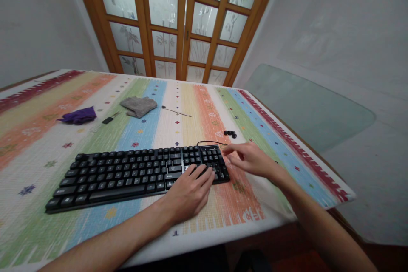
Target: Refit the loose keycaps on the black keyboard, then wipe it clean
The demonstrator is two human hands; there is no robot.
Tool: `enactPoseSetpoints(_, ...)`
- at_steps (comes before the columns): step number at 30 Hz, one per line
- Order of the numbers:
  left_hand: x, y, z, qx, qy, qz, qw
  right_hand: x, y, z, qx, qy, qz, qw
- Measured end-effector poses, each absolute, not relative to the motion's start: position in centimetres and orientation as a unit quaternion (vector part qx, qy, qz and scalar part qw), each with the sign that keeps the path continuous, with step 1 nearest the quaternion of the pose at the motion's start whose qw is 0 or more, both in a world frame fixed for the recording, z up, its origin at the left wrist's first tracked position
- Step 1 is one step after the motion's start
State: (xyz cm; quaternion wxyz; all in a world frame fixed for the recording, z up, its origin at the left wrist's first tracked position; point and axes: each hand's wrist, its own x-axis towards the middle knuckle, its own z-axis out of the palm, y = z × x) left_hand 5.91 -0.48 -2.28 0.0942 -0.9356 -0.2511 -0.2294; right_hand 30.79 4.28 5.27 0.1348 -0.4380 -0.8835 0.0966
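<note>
A black keyboard [127, 174] lies on the striped tablecloth, its number pad toward my right side. My left hand [193, 189] rests over the lower right part of the keyboard, fingers stretched out across the keys near the number pad and hiding some of them. Just off the keyboard's right edge is my right hand [245, 159], its fingers pointing left and slightly apart, with nothing visible between them. Beyond it, a few loose black keycaps [230, 133] sit in a small cluster on the cloth.
Behind the keyboard lie a grey cloth [139, 106], a purple cloth [78, 115], a small black-handled brush [110, 119] and a thin stick with a dark tip [176, 111]. The keyboard's cable [212, 141] curves out at its back right. The table edge runs close to my forearms.
</note>
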Motion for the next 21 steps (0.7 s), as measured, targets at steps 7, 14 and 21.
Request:
enactPoseSetpoints(7,5.8,-0.7,-2.8,-0.941,-0.213,-0.253,0.074,37.0,11.0,1.7,-0.542,-0.818,-0.079,0.178)
enactPoseSetpoints(14,5.9,-0.9,-2.8,-0.946,-0.217,-0.233,0.051,37.5,12.2,0.0,-0.527,-0.833,-0.111,0.123)
enactPoseSetpoints(21,5.9,-0.7,-2.8,-0.949,-0.216,-0.222,0.052,36.7,11.6,1.2,-0.485,-0.852,-0.095,0.171)
